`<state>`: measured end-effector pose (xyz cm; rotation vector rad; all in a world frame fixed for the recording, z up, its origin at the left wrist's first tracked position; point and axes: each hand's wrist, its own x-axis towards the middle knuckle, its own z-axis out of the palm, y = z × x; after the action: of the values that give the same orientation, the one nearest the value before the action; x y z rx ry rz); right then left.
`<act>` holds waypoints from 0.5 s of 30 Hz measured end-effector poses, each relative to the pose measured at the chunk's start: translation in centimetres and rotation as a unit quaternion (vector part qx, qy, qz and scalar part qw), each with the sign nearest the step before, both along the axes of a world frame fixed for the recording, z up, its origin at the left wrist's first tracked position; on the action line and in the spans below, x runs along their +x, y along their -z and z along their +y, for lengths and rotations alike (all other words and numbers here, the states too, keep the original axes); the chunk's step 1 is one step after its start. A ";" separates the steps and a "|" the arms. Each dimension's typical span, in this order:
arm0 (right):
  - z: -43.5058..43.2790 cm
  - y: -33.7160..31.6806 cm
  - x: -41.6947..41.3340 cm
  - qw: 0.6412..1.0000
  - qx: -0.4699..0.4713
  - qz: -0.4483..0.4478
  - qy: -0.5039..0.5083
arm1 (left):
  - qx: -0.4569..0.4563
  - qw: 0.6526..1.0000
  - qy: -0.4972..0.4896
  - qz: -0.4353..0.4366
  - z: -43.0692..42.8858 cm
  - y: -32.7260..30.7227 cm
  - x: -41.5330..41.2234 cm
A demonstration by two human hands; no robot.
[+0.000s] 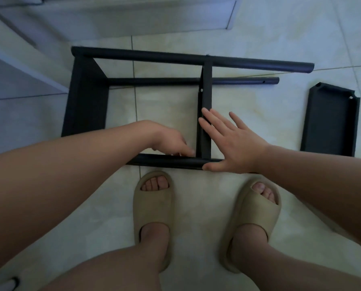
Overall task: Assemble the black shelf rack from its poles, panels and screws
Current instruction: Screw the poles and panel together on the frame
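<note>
The black shelf rack (pixel 175 57) is lying on its side on the floor (pixel 165 101) before you. You are pressing your right hand (pixel 236 143) flat, fingers spread, on the middle panel (pixel 206 85) and near pole (pixel 167 161) — likely bracing them — while your left hand (pixel 171 141) is curling at their joint; blur is hiding whether it is pinching a screw.

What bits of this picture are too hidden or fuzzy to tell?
Head view:
Left hand: fingers blurred; whether they hold anything is unclear.
Near pole: right end covered by the right hand.
Bottom-left object: cut off by the frame edge.
</note>
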<state>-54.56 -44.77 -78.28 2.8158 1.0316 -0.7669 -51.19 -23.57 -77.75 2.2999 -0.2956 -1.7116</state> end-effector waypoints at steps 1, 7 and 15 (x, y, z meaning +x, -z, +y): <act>0.3 -0.7 -0.1 1.000 0.012 0.020 0.020 | 0.006 1.000 -0.004 0.014 0.3 -0.9 -0.5; 0.0 -4.7 -0.5 0.967 -0.067 0.190 0.159 | 0.054 0.990 0.097 -0.089 0.7 -4.1 -4.5; -1.7 -11.9 -0.2 0.975 -0.075 0.074 0.193 | 0.033 0.961 0.010 -0.273 -0.3 -11.2 -2.6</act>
<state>-54.71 -46.51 -66.38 2.8921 0.4103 -1.0502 -53.80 -23.89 -66.51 2.7915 -0.3680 -1.0717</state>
